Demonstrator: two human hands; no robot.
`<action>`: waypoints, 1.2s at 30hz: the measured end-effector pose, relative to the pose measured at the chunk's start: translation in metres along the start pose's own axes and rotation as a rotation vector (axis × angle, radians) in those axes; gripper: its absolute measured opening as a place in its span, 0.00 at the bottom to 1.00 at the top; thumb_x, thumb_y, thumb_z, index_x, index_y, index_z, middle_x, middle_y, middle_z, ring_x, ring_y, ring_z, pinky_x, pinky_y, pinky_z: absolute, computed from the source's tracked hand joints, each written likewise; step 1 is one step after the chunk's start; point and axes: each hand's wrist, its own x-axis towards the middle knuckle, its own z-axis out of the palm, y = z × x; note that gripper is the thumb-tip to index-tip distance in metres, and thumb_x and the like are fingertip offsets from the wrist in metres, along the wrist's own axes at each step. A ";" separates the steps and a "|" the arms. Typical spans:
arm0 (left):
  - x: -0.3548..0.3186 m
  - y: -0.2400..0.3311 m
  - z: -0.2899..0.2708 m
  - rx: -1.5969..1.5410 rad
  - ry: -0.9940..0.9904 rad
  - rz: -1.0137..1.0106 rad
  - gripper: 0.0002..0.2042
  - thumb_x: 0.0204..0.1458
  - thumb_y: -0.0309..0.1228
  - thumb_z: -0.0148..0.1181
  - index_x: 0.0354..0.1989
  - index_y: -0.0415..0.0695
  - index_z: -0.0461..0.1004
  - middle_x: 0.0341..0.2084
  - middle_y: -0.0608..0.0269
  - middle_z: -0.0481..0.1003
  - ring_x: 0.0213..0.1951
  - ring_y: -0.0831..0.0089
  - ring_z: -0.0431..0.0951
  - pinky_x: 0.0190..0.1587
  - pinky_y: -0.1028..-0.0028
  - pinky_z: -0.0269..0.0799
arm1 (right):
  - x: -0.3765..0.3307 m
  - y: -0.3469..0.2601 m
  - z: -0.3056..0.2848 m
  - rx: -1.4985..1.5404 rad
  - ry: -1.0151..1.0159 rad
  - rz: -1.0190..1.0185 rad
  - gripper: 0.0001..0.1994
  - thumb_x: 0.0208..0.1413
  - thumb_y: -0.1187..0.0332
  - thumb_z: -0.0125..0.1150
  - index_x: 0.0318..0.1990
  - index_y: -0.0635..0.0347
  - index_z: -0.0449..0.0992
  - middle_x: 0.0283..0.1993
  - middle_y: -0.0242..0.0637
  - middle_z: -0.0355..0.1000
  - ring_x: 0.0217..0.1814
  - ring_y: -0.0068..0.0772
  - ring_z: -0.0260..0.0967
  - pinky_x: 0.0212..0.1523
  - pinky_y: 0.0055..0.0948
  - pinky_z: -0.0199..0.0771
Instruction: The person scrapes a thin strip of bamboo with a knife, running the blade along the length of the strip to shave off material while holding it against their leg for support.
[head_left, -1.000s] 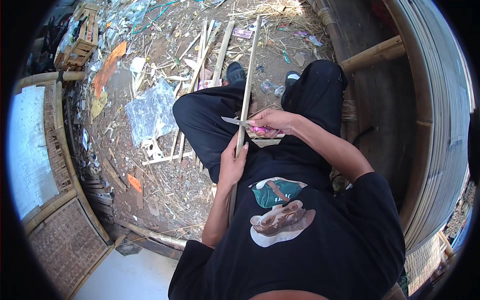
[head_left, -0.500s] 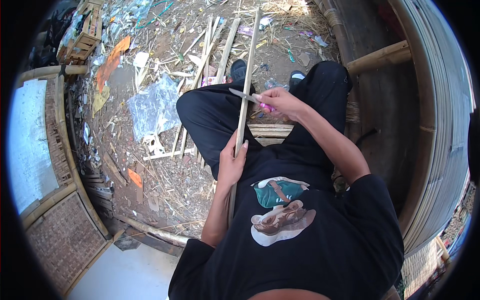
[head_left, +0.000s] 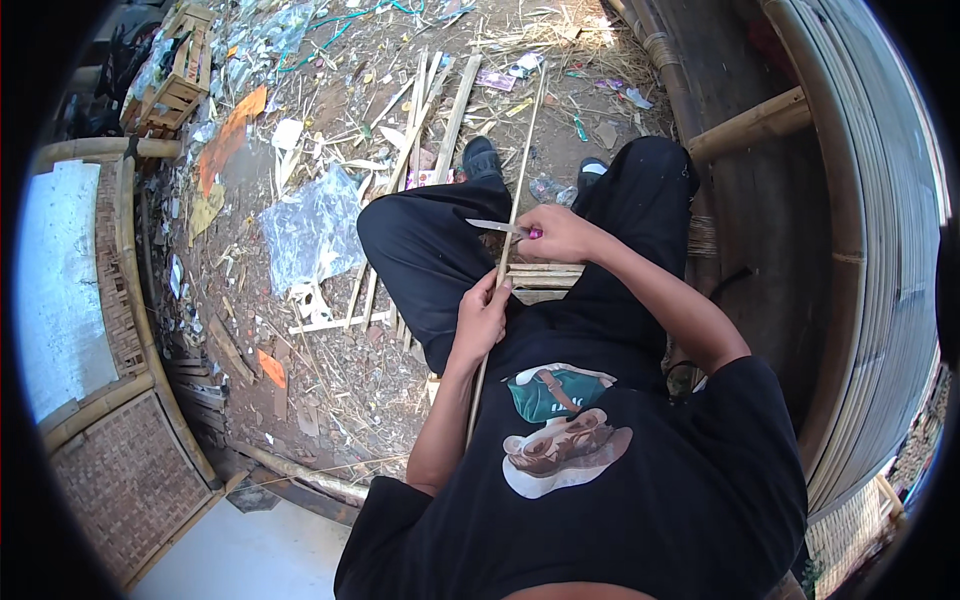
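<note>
Head view: a seated person in black holds a long bamboo strip [head_left: 508,250] that runs from the lap out past the shoes toward the littered ground. The left hand [head_left: 482,318] is closed around the strip low down, above the left thigh. The right hand [head_left: 560,235] is clenched on a knife [head_left: 500,227] — pink handle tucked in the fist, blade pointing left and laid across the strip, touching it. Just under the hands, 2 or 3 short slats [head_left: 545,275] lie between the knees. On the ground to the left sit a crumpled plastic sheet [head_left: 315,230] and more bamboo sticks [head_left: 425,130] — a woven panel [head_left: 125,480] stands at lower left.
</note>
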 end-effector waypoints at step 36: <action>0.056 -0.020 -0.005 0.648 0.241 0.296 0.18 0.51 0.26 0.52 0.52 0.38 0.72 0.26 0.56 0.78 0.28 0.85 0.70 0.34 0.78 0.68 | 0.014 0.020 0.063 -0.394 0.024 0.242 0.10 0.41 0.72 0.63 0.30 0.72 0.77 0.33 0.61 0.74 0.39 0.58 0.74 0.40 0.46 0.77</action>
